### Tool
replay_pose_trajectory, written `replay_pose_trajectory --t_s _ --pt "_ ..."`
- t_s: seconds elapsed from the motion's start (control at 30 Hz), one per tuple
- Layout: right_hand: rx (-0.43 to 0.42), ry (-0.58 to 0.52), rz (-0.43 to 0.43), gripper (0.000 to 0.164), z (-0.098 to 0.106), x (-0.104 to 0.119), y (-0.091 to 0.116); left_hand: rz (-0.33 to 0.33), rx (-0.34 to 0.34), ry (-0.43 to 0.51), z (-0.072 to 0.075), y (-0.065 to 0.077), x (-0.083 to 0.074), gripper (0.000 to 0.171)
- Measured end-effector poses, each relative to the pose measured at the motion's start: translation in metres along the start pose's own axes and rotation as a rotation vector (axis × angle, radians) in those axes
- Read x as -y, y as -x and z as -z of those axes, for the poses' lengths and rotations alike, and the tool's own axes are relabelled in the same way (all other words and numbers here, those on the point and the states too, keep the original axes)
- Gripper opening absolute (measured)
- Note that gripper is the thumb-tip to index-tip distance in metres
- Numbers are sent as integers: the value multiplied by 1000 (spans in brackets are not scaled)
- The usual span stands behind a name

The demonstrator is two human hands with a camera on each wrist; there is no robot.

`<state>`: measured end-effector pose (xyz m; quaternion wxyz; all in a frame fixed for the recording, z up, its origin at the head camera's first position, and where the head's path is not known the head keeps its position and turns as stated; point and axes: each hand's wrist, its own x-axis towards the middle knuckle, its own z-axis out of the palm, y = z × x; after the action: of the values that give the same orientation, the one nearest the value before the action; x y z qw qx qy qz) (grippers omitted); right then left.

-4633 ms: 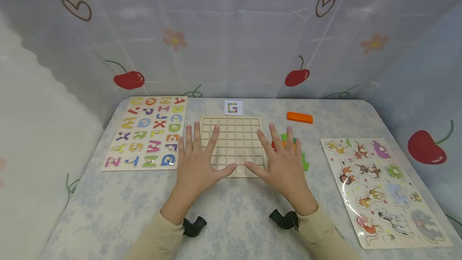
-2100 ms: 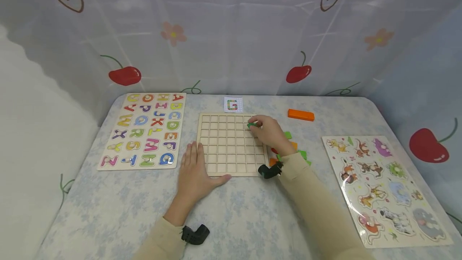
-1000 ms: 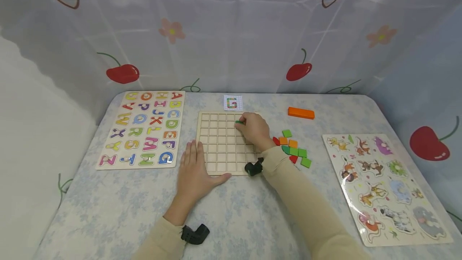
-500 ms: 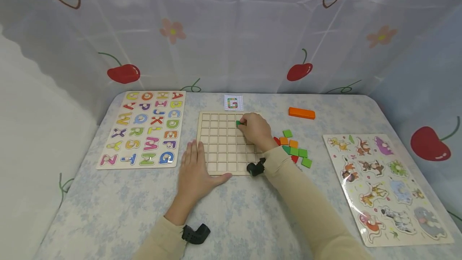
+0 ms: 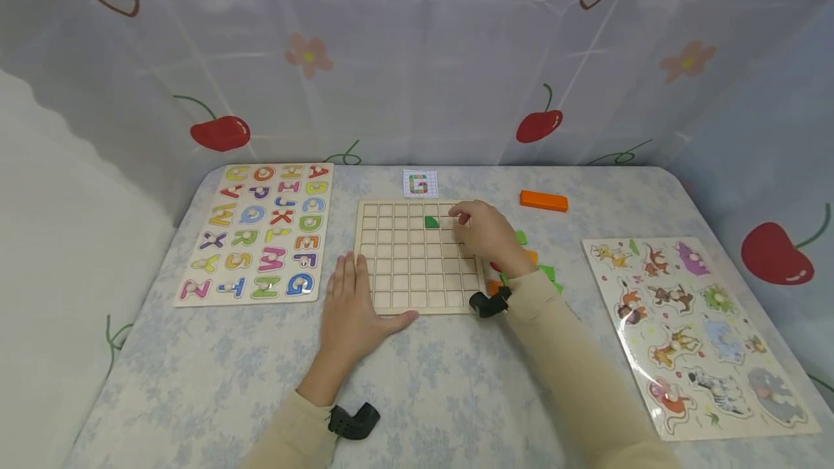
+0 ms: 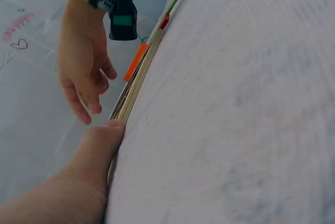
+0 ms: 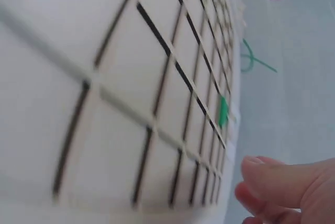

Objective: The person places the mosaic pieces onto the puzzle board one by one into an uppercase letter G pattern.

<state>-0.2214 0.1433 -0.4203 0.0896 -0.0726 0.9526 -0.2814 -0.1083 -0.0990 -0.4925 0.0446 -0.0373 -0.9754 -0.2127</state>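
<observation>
A wooden grid board point(image 5: 399, 310) lies flat in the middle of the table. One dark green piece with a rounded corner point(image 5: 431, 222) sits in a cell of its second row. My left hand point(image 5: 352, 302) rests against the board's lower left corner, fingers straight and thumb along the front edge. Over the board's right side hangs my right hand point(image 5: 485, 234), its fingers loosely bent with nothing between them. In the right wrist view the thumb and fingers point(image 7: 277, 185) are apart from the green piece point(image 7: 223, 111).
Loose coloured tiles point(image 5: 547, 272) lie right of the board, partly hidden by my right arm. Behind are a pattern card point(image 5: 420, 184) and an orange block point(image 5: 544, 200). An alphabet puzzle point(image 5: 254, 237) lies left, an animal puzzle point(image 5: 700, 339) right.
My right hand brought the green piece leftward over the board, set it into a cell, let go and drew back right. My left hand moved to the board's corner and stayed there.
</observation>
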Motion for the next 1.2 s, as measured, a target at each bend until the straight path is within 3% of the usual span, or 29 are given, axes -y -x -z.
replay_pose_trajectory --t_s 0.23,0.47,0.97,1.2 --pt "91 62 -37 32 35 -38 28 -9 4 4 0 -1 1 138" --pt "158 134 -57 34 43 -66 46 -6 10 14 1 0 0 138" --pt "94 65 -6 20 33 -81 47 -6 16 19 1 -1 2 138" --pt "43 2 -38 15 36 -79 45 -7 21 11 0 -1 2 137"
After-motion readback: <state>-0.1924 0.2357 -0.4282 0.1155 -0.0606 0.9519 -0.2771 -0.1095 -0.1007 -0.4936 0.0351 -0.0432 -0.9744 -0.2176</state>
